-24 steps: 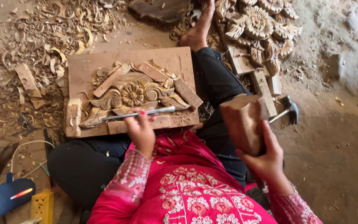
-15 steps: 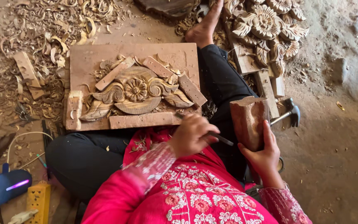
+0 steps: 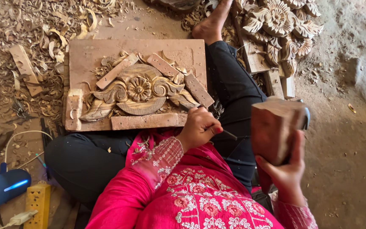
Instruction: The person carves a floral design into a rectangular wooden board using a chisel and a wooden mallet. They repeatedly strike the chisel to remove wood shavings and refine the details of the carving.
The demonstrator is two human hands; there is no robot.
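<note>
A wooden board (image 3: 106, 53) across the person's lap carries a half-carved floral scroll carving (image 3: 138, 91), pinned by wood strips. Off its lower right corner, the right hand (image 3: 286, 169) grips a wooden mallet block (image 3: 274, 129), which hides its handle. The left hand (image 3: 198, 127) is clenched around a thin chisel (image 3: 229, 135); only the tip shows.

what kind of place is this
Most likely a wood carving workshop, worked at floor level. A half-carved floral panel sits clamped on a board, wood shavings cover the dirt floor, and finished carved pieces are stacked nearby. The right hand holds a wooden mallet.
</note>
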